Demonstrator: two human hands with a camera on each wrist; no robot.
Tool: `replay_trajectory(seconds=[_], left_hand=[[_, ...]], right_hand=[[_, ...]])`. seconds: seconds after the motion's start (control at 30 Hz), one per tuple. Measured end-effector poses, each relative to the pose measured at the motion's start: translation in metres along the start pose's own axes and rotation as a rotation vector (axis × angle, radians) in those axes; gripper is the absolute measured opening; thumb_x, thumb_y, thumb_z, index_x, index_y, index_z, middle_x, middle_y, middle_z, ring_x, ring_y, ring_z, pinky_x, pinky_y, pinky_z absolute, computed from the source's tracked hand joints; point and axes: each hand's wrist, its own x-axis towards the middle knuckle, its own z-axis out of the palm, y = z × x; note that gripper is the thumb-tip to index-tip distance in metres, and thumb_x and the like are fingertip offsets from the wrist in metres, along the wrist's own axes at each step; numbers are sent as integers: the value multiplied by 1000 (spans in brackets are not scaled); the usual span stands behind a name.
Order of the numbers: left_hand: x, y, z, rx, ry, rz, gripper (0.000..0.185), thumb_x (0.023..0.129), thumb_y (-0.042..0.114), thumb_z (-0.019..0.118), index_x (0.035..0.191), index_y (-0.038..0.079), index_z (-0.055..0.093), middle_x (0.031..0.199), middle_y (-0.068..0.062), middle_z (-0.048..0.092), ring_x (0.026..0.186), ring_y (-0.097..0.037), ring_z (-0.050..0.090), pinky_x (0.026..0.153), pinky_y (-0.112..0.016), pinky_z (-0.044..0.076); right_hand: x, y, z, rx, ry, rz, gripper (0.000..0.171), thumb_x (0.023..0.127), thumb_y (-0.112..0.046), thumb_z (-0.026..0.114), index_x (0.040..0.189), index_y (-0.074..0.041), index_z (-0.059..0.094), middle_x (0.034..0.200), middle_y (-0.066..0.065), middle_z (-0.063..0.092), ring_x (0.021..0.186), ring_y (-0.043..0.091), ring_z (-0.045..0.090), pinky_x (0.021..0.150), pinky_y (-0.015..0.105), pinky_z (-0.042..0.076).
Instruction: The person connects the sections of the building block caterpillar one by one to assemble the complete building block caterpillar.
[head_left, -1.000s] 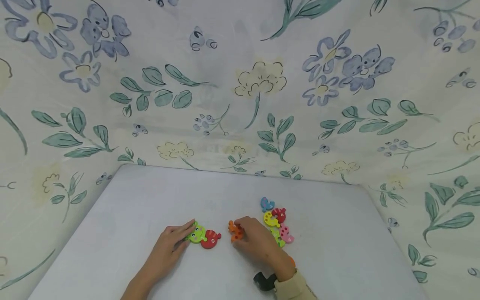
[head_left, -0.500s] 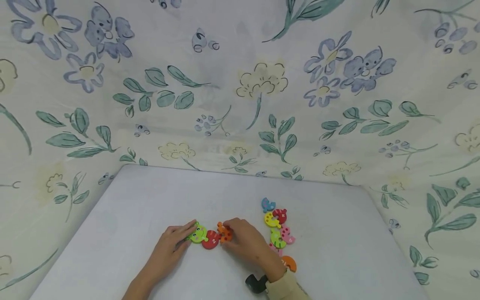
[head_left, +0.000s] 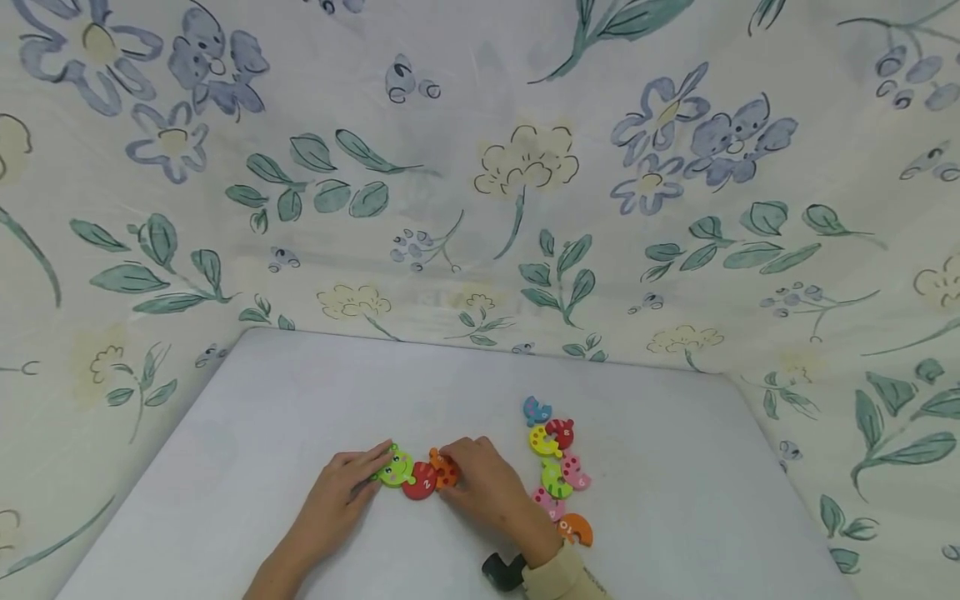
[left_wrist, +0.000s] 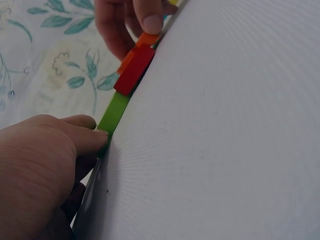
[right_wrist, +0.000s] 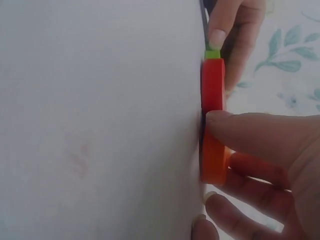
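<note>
— What do I have closest to me?

— My right hand (head_left: 480, 487), sleeve at the wrist. Its fingers are pinched on an orange piece (head_left: 446, 472), and I am pressing that piece against the red piece (head_left: 418, 484) marked 2. In the right wrist view my thumb lies over the orange edge, and the orange and red edges meet.

— And the left?

— My left hand (head_left: 347, 483) lies flat on the white table (head_left: 300, 392), fingers straight and together, tips resting against the green face piece (head_left: 394, 468). The left wrist view shows green, red and orange in one line, touching.

— How far along am I?

— I judge it an early stage: three pieces stand in the chain, and the orange one looks only just seated, with my fingers not yet off it. Just right of my hand lies the loose cluster (head_left: 557, 467): pink, green, yellow, red, with an orange half-round (head_left: 578, 529) nearest and a blue piece (head_left: 536, 410) farthest. Those are left to join.

— Beyond that?

— Bare table, then the flowered cloth (head_left: 517, 167) rising behind it.
</note>
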Motion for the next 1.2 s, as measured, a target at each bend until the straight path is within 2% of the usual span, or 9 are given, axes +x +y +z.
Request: replay_trajectory(seconds=[0.13, 0.4, 0.67, 0.97, 1.07, 1.2], left_hand=[[1, 3, 0, -1, 0, -5, 50, 94, 4, 76, 140, 20, 69, 154, 12, 54, 123, -17, 54, 102, -52, 52], [5, 5, 3, -45, 14, -2, 51, 94, 3, 76, 142, 19, 66, 152, 8, 56, 126, -21, 54, 106, -55, 48], [2, 3, 2, -29, 43, 28, 50, 92, 1, 77, 139, 16, 68, 150, 4, 59, 127, -25, 55, 106, -58, 47], [1, 2, 0, -29, 37, 37, 47, 93, 2, 77, 137, 17, 70, 150, 4, 59, 127, -25, 55, 105, -58, 47], [1, 1, 0, -13, 49, 47, 46, 93, 2, 76, 136, 16, 70, 150, 3, 59, 126, -24, 55, 104, -58, 48], [0, 0, 2, 3, 66, 57, 45, 92, 1, 76, 135, 16, 71, 149, 2, 60, 124, -24, 56, 102, -57, 48]], right_hand=[[-2, 0, -1, -35, 8, -2, 54, 89, -33, 86, 137, -18, 67, 134, -4, 66, 118, 15, 55, 99, 29, 55], [-2, 5, -5, -34, -13, 10, 59, 87, -34, 87, 139, -17, 65, 138, -2, 62, 120, 17, 54, 101, 31, 54], [-7, 7, -8, 25, -77, 83, 67, 86, -34, 89, 145, -16, 62, 141, 1, 58, 124, 21, 53, 104, 36, 53], [-28, 11, -18, -66, -161, 102, 74, 84, -38, 90, 148, -15, 59, 145, 2, 58, 128, 23, 53, 106, 38, 52], [-34, 14, -25, -56, -170, 95, 76, 85, -39, 89, 149, -17, 57, 144, 1, 60, 130, 21, 55, 106, 40, 52], [-45, 23, -41, -11, -157, 128, 72, 87, -37, 87, 149, -19, 56, 141, 0, 60, 129, 20, 57, 105, 43, 53]])
